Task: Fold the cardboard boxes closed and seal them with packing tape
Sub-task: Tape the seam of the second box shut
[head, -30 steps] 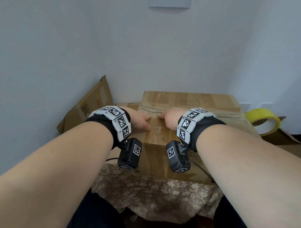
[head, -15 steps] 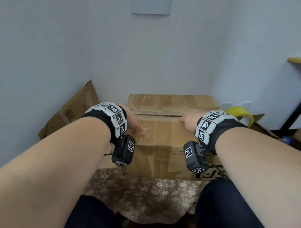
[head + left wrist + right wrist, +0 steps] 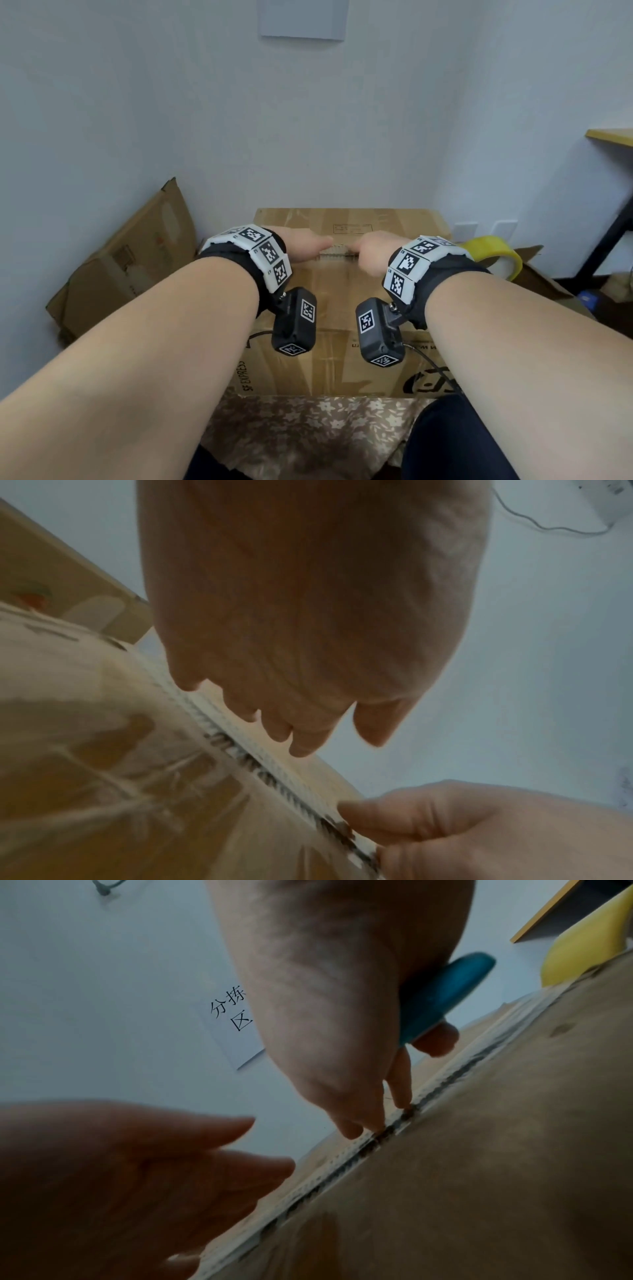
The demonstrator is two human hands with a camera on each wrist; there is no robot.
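Note:
A brown cardboard box [image 3: 342, 359] stands before me, its top flaps folded down and meeting at a ragged seam [image 3: 337, 253]. My left hand [image 3: 305, 248] lies over the seam with straight fingers [image 3: 301, 739]. My right hand [image 3: 371, 255] is close beside it, two fingertips [image 3: 400, 1099] touching the seam [image 3: 342, 1169]. Its other fingers curl round a blue-handled tool [image 3: 441, 993], whose working end is hidden. A yellow roll of packing tape [image 3: 496, 255] sits just right of the box, behind my right wrist.
Flattened cardboard [image 3: 130, 270] leans on the left wall. Another box's flaps [image 3: 537, 277] lie under the tape at the right. A floral cloth [image 3: 308, 428] covers the surface below the box. A desk [image 3: 609, 137] with a black leg stands far right.
Half a second ago my hands were apart along the seam. The right hand has come back left to the middle and the left hand has reached forward onto the seam.

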